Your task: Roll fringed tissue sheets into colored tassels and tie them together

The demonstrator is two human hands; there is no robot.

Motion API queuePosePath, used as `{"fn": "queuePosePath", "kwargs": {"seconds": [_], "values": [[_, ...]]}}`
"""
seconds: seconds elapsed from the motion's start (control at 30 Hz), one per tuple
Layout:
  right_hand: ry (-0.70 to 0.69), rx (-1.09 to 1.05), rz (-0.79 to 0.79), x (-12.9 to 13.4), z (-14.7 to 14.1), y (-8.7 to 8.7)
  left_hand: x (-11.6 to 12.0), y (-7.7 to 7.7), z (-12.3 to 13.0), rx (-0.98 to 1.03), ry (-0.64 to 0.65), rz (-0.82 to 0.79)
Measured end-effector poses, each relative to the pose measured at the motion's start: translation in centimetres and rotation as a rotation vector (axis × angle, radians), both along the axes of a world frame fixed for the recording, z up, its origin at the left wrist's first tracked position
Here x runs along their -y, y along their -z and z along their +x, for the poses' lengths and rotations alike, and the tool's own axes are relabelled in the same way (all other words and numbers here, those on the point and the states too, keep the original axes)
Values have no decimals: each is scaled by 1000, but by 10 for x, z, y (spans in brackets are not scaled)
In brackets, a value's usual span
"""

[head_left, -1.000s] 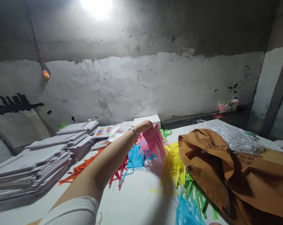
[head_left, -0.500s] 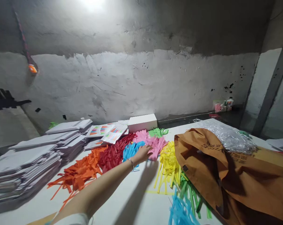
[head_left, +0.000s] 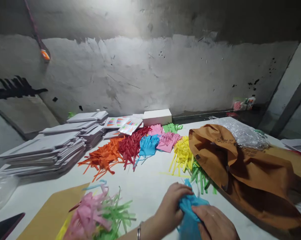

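Note:
Blue tissue paper (head_left: 187, 228) is held in both my hands at the bottom of the view. My left hand (head_left: 171, 205), with a bracelet on the wrist, is closed round its gathered upper part. The fingers of my right hand (head_left: 214, 221) press on the same paper from the right. Part of it hides behind my fingers. To the left lies a bunch of pink fringed paper (head_left: 87, 213), touching green fringed paper (head_left: 115, 213). Farther back is another pile of blue fringed paper (head_left: 149, 145), beside pink fringed sheets (head_left: 167, 142).
Orange (head_left: 103, 153), dark red (head_left: 130, 146) and yellow (head_left: 184, 151) fringed piles lie across the white table (head_left: 140, 180). Paper stacks (head_left: 50, 146) stand left, a white box (head_left: 157, 117) at the back. Brown cloth (head_left: 240, 166) covers the right side. A phone (head_left: 7, 228) sits lower left.
My left hand has come back from the pink pile toward me and now grips the blue tissue paper. My right hand has come into view on it. The view has tilted down.

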State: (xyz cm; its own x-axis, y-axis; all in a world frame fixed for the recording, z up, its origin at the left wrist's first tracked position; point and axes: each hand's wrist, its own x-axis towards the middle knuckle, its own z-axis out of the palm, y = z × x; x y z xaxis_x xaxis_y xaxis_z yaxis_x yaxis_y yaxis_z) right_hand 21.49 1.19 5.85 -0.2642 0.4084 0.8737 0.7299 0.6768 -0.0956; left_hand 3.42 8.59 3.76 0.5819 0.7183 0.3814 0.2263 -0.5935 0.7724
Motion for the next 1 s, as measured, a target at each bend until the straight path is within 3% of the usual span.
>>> {"fn": "queuePosePath", "kwargs": {"seconds": [0.07,0.13,0.27,0.37,0.47,0.57,0.73,0.8,0.87,1.0], "values": [[-54,-38,-85,11,0,-15,2,-12,-7,2,-16,-168],[-92,-171,-255,22,-2,-18,3,-19,-15,-40,36,-343],[-34,-413,-709,31,-10,-4,12,-26,-34,-99,67,-454],[-4,-368,-863,22,-10,5,19,-32,-50,-164,72,-498],[46,-304,-787,6,1,5,23,-38,-62,-291,143,-514],[116,-256,-640,-2,21,-3,24,-44,-67,-437,184,-433],[155,-80,-318,24,34,-13,24,-66,-85,-537,21,-129],[171,99,-106,41,19,-2,27,-73,-107,-549,-65,-40],[141,271,10,55,-6,21,36,-74,-135,-663,-158,68],[29,291,-67,69,-58,79,80,-47,-176,-1048,-359,264]]}}
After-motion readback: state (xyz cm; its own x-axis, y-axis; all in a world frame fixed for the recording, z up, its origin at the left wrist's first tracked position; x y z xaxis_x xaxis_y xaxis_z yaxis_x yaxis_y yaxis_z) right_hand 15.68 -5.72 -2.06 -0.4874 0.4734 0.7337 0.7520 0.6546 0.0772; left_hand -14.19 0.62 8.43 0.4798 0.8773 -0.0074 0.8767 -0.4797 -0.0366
